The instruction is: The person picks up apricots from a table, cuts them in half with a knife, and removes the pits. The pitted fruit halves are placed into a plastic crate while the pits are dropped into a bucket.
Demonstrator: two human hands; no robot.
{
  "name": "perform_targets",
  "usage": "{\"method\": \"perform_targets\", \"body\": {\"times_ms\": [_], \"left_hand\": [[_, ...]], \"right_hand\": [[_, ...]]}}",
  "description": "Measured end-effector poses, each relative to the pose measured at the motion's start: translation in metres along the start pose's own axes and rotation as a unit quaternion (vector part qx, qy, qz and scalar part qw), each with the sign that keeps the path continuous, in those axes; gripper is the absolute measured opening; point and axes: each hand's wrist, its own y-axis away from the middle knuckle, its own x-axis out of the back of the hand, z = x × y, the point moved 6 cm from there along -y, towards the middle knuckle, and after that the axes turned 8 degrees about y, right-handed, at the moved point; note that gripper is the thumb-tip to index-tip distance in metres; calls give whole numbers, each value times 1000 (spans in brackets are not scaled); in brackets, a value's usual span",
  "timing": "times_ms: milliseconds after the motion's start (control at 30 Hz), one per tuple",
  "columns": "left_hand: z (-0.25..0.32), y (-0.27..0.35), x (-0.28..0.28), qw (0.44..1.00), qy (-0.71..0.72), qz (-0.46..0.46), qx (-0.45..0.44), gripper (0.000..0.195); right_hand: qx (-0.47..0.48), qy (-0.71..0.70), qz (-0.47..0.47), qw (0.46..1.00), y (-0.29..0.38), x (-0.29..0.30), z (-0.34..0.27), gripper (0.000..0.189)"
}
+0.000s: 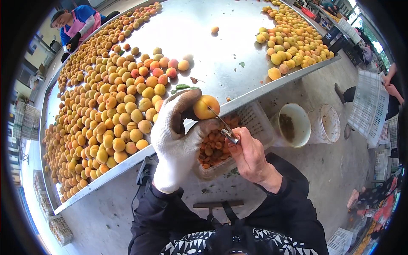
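Observation:
My left hand (178,137), in a white knit glove with brown-stained fingers, grips an apricot (206,107) between thumb and fingertips. Bare, my right hand (251,157) is closed around the metal handle of a small knife (230,135). The thin blade reaches the apricot's face, its tip at a dark line in the skin; how deep it sits cannot be told. Below both hands is a plastic crate (255,119) holding halved apricots (214,149), partly hidden by my hands. Whole apricots (118,127) lie heaped on the metal table (223,63) to the left.
A second heap of apricots (290,44) lies on the table's far right. Two white buckets (304,126) stand right of the crate. A co-worker (81,24) in a pink apron is at the far left edge. At right, a person's hands hold a white crate (366,105).

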Motion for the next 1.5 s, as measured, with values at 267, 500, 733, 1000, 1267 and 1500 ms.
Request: {"method": "perform_targets", "body": {"times_ms": [267,500,733,1000,1267,1500], "left_hand": [[-19,4,-4,991,52,26,120,56],[-30,4,-12,972,71,26,222,37],[-48,7,-6,929,172,59,321,30],[-55,2,-13,943,144,-20,301,40],[-43,-1,-12,984,14,-10,179,52],[-48,0,-13,975,2,-27,219,47]], "right_hand": [[-14,3,-3,1000,-3,-10,5,12],[-30,22,-8,999,-3,-16,12,12],[-83,44,-41,995,-4,-16,15,16],[-117,18,-16,993,0,-12,22,18],[-109,-9,-30,994,-6,-15,19,19],[-117,12,-41,992,-4,-15,22,19]]}}
